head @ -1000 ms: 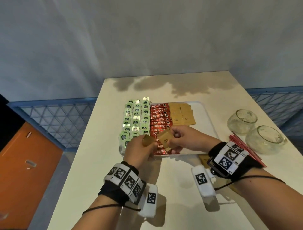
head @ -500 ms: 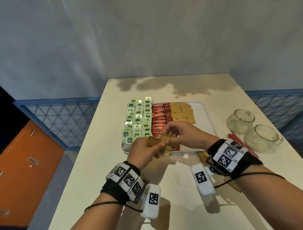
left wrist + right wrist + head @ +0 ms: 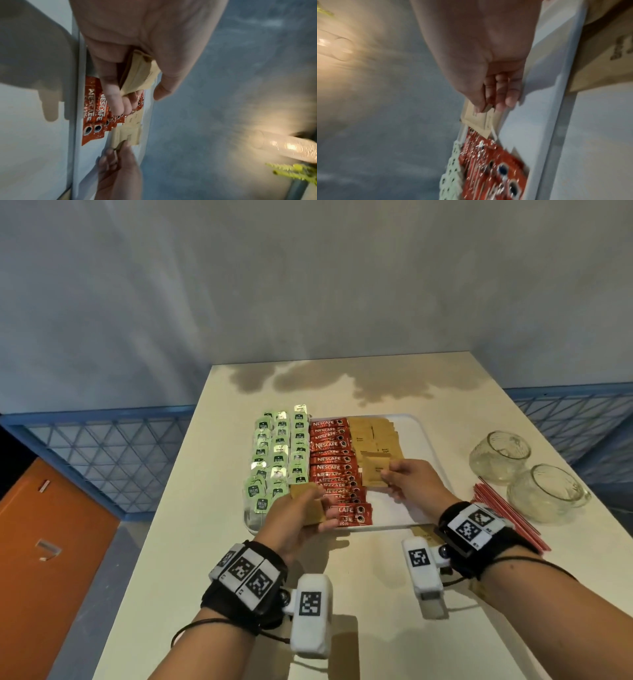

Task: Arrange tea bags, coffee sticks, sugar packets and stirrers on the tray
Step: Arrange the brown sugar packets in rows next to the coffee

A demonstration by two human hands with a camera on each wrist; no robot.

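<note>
A white tray (image 3: pixel 424 440) on the table holds rows of green tea bags (image 3: pixel 279 457), red coffee sticks (image 3: pixel 334 463) and brown sugar packets (image 3: pixel 376 436). My right hand (image 3: pixel 407 481) pinches one brown sugar packet (image 3: pixel 375 474) (image 3: pixel 479 119) just above the tray, at the near end of the sugar column. My left hand (image 3: pixel 298 515) grips a small stack of brown sugar packets (image 3: pixel 310 505) (image 3: pixel 137 75) over the tray's near left part. Red stirrers (image 3: pixel 503 511) lie on the table right of the tray.
Two glass jars (image 3: pixel 500 451) (image 3: pixel 544 491) stand at the right of the table beside the stirrers. A further brown packet (image 3: pixel 423 534) lies on the table just before the tray's near edge, under my right wrist.
My hands have parted. The right hand drew one sugar packet off the left hand's stack and carried it right and away to the sugar column on the tray.
</note>
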